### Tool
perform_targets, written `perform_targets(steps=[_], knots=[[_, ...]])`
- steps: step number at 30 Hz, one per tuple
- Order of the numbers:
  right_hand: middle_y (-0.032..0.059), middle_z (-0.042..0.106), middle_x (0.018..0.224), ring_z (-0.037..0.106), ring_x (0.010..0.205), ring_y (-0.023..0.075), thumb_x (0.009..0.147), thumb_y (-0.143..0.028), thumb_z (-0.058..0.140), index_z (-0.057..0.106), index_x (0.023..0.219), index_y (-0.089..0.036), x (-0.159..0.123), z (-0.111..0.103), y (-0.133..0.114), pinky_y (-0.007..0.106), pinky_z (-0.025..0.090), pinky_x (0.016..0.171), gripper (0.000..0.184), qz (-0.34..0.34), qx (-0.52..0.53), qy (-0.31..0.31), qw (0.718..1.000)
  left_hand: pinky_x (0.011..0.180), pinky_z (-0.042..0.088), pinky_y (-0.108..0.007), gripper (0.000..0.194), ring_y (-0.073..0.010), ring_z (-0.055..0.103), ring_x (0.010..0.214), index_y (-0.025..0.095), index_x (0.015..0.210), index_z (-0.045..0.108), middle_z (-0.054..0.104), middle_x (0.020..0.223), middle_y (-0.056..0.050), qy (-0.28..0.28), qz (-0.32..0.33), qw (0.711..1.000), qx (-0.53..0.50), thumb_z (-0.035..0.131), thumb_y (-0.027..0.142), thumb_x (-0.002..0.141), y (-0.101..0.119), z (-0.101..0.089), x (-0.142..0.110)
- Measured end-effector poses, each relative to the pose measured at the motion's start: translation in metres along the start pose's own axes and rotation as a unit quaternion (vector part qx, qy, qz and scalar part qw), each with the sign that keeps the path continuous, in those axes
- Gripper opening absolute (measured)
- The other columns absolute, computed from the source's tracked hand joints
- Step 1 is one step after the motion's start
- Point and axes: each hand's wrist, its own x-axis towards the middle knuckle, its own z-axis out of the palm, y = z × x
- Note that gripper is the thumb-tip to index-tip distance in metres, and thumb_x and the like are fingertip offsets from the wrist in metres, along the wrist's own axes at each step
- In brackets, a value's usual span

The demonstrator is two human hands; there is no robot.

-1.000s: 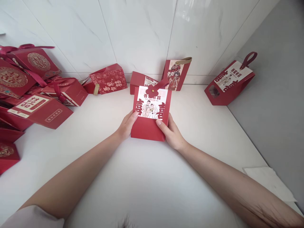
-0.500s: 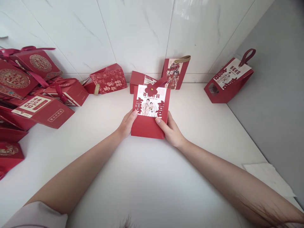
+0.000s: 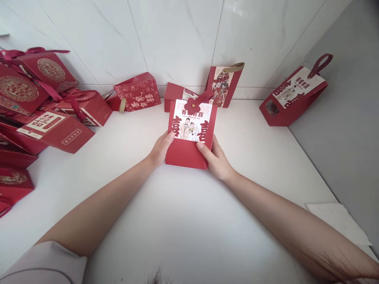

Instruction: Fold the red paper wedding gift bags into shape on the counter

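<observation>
A red gift box (image 3: 187, 152) is held between both hands over the middle of the white table. Its front bears a white card with a printed couple and red characters, and a red strap with a flower-shaped end and a brass stud lies over its top. My left hand (image 3: 161, 148) grips the box's left edge, thumb on the front. My right hand (image 3: 217, 157) clasps the lower right side, its thumb also on the front. The fingers behind the box are mostly hidden.
Several red boxes with ribbons (image 3: 44, 86) are piled at the left. Along the tiled wall lie a patterned red box (image 3: 137, 94) and a box with a tan strap (image 3: 225, 85). A handled red box (image 3: 293, 96) stands at the right, with white tissue (image 3: 337, 221) nearer.
The view has shifted slightly, so the whole scene sits a little farther right and higher. Both hands keep the same grip on the gift box.
</observation>
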Motion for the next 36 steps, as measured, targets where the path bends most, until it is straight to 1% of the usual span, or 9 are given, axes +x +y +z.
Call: perform_targets(steps=[4, 8, 11, 17, 21, 24, 27, 32, 36], knots=[[0.0059, 0.068, 0.146, 0.067, 0.130, 0.0297, 0.091, -0.068, 0.071, 0.049, 0.145, -0.033, -0.0003, -0.0004, 0.0011, 0.046, 0.056, 0.112, 0.068, 0.001, -0.003, 0.004, 1.000, 0.106, 0.059, -0.053, 0.066, -0.0373, 0.072, 0.123, 0.026, 0.148, 0.061, 0.077, 0.129, -0.010, -0.004, -0.005, 1.000, -0.011, 0.059, 0.068, 0.096, -0.0015, 0.0010, 0.0000], [0.0050, 0.068, 0.145, 0.066, 0.132, 0.0313, 0.091, -0.069, 0.070, 0.050, 0.145, -0.034, -0.0005, -0.0004, 0.0018, 0.048, 0.056, 0.113, 0.068, 0.003, -0.010, 0.008, 1.000, 0.106, 0.059, -0.052, 0.067, -0.0374, 0.072, 0.123, 0.026, 0.146, 0.063, 0.078, 0.128, -0.010, 0.015, -0.002, 1.000, -0.001, 0.060, 0.070, 0.095, -0.0062, -0.0022, 0.0015], [0.0055, 0.068, 0.144, 0.067, 0.130, 0.0313, 0.091, -0.068, 0.071, 0.051, 0.145, -0.034, -0.0008, -0.0003, 0.0013, 0.048, 0.056, 0.112, 0.067, 0.002, -0.007, 0.010, 1.000, 0.104, 0.061, -0.051, 0.068, -0.0375, 0.072, 0.124, 0.025, 0.146, 0.063, 0.078, 0.128, -0.010, 0.021, 0.000, 1.000, 0.003, 0.061, 0.069, 0.094, -0.0060, -0.0019, 0.0015], [0.0058, 0.068, 0.144, 0.067, 0.131, 0.0302, 0.091, -0.068, 0.071, 0.050, 0.145, -0.033, -0.0009, 0.0005, -0.0003, 0.046, 0.056, 0.113, 0.068, 0.002, -0.005, 0.007, 1.000, 0.102, 0.063, -0.049, 0.066, -0.0377, 0.070, 0.128, 0.025, 0.147, 0.062, 0.075, 0.134, -0.011, 0.012, -0.002, 1.000, -0.018, 0.061, 0.066, 0.095, -0.0002, 0.0043, -0.0003], [0.0062, 0.067, 0.147, 0.066, 0.132, 0.0302, 0.091, -0.069, 0.071, 0.049, 0.146, -0.033, -0.0006, 0.0006, -0.0008, 0.046, 0.057, 0.110, 0.069, 0.003, 0.002, 0.002, 1.000, 0.104, 0.062, -0.050, 0.066, -0.0383, 0.067, 0.131, 0.026, 0.148, 0.062, 0.072, 0.139, -0.010, -0.001, 0.000, 1.000, -0.014, 0.061, 0.066, 0.095, -0.0007, 0.0022, 0.0008], [0.0065, 0.067, 0.146, 0.067, 0.130, 0.0298, 0.091, -0.067, 0.071, 0.048, 0.148, -0.033, -0.0002, 0.0002, -0.0008, 0.045, 0.056, 0.112, 0.070, 0.000, 0.006, 0.000, 1.000, 0.104, 0.062, -0.050, 0.069, -0.0389, 0.068, 0.130, 0.025, 0.149, 0.061, 0.072, 0.139, -0.011, -0.001, -0.001, 1.000, -0.016, 0.062, 0.067, 0.094, -0.0015, 0.0003, 0.0016], [0.0067, 0.068, 0.145, 0.067, 0.129, 0.0290, 0.091, -0.067, 0.071, 0.048, 0.148, -0.032, 0.0004, -0.0001, -0.0004, 0.045, 0.056, 0.113, 0.070, -0.002, 0.001, 0.002, 1.000, 0.106, 0.060, -0.049, 0.070, -0.0386, 0.067, 0.131, 0.024, 0.151, 0.060, 0.072, 0.140, -0.012, 0.000, -0.007, 1.000, -0.022, 0.062, 0.067, 0.095, -0.0007, 0.0013, 0.0011], [0.0077, 0.066, 0.147, 0.067, 0.130, 0.0291, 0.091, -0.067, 0.071, 0.048, 0.148, -0.031, 0.0009, -0.0003, 0.0003, 0.044, 0.058, 0.108, 0.071, -0.003, -0.001, -0.002, 1.000, 0.111, 0.055, -0.048, 0.072, -0.0380, 0.066, 0.133, 0.022, 0.153, 0.058, 0.070, 0.143, -0.013, 0.019, -0.017, 0.999, -0.023, 0.062, 0.066, 0.095, 0.0025, 0.0049, -0.0005], [0.0072, 0.067, 0.146, 0.067, 0.128, 0.0293, 0.091, -0.067, 0.071, 0.048, 0.148, -0.032, 0.0012, -0.0006, 0.0013, 0.045, 0.057, 0.109, 0.071, -0.004, 0.000, -0.001, 1.000, 0.111, 0.055, -0.047, 0.071, -0.0372, 0.065, 0.135, 0.023, 0.153, 0.058, 0.070, 0.144, -0.011, 0.016, -0.017, 0.999, -0.026, 0.062, 0.065, 0.095, 0.0026, 0.0050, -0.0003]])
